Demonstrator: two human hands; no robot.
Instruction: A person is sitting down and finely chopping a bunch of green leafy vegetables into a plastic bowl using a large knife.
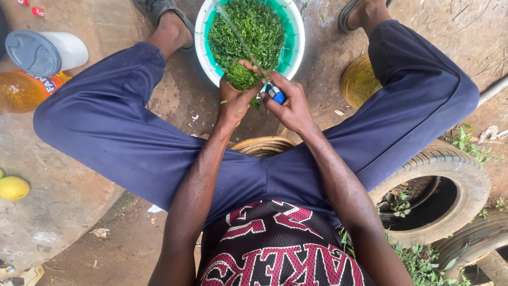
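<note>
At nine o'clock a white plastic container point(50, 51) with a grey lid lies beside an orange drink bottle point(24, 90) with a blue label, and a yellow fruit point(13, 187) sits lower down. Toward twelve, the left hand point(233, 100) is clenched around a bundle of greens point(242, 76) over the white-and-teal bowl point(293, 50) of chopped leaves. Just right, the right hand point(291, 106) grips a blue-handled knife point(274, 93), its blade running up across the bundle toward eleven.
</note>
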